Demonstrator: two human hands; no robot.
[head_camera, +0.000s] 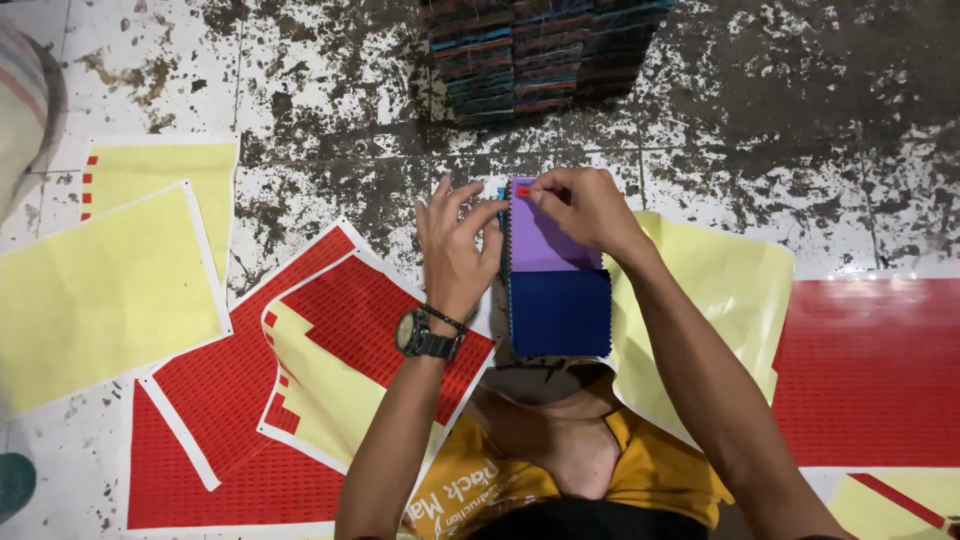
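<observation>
Stained, worn floor tiles (330, 110) fill the background, and we are seated on them looking down at our two hands. Between the hands we hold one fabric swatch card (555, 270); its purple patch is farther from us and its dark blue patch is nearer. The card's long axis runs straight away from us, with the purple end pointing toward one stack of fabric swatches (545, 55) at the far edge of the floor.

Our left hand (455, 250), with a black wristwatch (425, 335) on the wrist, rests its spread fingers against the card's left edge. Our right hand (585, 205) is pinched narrow on a small red sticker (523, 189) at the card's far left corner.

Around us we count two red sticker sheets (230, 400) partly overlapping on the left, with a peeled yellow backing sheet (330, 385) lying over them. Two more yellow backing sheets (105, 285) lie farther left. Another yellow sheet (720, 290) lies under our right forearm, overlapping a red sheet (870, 370) on the right. None of these covers the card.
</observation>
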